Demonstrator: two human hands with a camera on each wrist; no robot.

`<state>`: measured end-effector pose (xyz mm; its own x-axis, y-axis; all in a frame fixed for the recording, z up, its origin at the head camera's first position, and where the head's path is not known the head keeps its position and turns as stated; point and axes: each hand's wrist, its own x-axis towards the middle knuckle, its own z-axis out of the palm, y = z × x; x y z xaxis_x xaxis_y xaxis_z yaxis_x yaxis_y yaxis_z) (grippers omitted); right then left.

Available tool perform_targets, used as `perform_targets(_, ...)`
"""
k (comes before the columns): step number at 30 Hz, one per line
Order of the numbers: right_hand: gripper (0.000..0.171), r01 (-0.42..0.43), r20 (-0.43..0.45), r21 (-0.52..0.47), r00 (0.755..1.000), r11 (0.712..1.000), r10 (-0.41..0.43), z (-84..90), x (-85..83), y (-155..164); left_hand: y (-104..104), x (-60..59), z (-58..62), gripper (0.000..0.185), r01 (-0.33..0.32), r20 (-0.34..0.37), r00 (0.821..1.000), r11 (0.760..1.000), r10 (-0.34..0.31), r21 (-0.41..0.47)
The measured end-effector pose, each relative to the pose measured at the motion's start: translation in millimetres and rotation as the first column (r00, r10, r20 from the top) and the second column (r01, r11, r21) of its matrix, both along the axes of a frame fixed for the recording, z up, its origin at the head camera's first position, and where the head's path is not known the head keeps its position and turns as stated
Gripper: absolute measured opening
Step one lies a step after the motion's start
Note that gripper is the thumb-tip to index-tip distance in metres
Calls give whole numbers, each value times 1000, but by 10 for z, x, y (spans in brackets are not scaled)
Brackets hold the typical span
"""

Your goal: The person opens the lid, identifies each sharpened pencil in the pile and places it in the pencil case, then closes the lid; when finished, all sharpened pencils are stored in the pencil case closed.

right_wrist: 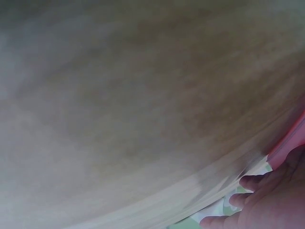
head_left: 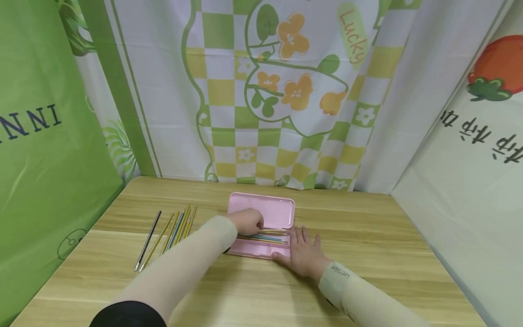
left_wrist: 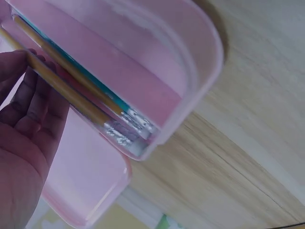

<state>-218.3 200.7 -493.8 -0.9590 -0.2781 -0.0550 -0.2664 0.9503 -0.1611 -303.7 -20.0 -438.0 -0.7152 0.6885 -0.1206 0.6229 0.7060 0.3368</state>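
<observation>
An open pink pencil case [head_left: 261, 209] lies at the middle of the wooden table [head_left: 367, 236]. My left hand [head_left: 250, 222] hovers over its tray and pinches a yellow pencil [left_wrist: 59, 86] between curled fingers [left_wrist: 28, 102]. Under it, a few pencils [left_wrist: 102, 98] lie in the tray [left_wrist: 186, 81], silver ends toward the rounded end. My right hand [head_left: 303, 247] rests flat at the case's right end, fingers straight, thumb against the front edge. The right wrist view is blurred; it shows only the fingertips [right_wrist: 257, 191] and a strip of the pink case [right_wrist: 289, 142].
Several loose pencils [head_left: 173, 230] and one dark one [head_left: 148, 240] lie in a fan on the table left of the case. Printed cloth walls close in the back and both sides: green at the left [head_left: 45, 150], white at the right [head_left: 470, 181].
</observation>
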Motion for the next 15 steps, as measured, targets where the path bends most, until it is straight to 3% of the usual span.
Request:
perform_targets(5,111,-5,1,3,1000,1000,5,-1,-5,-3,37,19,-2,10,41,-42,998,999,-41,-21)
perform_targets(10,109,-9,-1,-15,1000,1000,9,3,0,-3,38,31,-27,11,37,-76,996,998,-41,-50)
perform_targets(15,112,-1,16,-7,1000,1000,1,51,27,-30,-11,37,-46,12,59,-78,995,998,-61,-27)
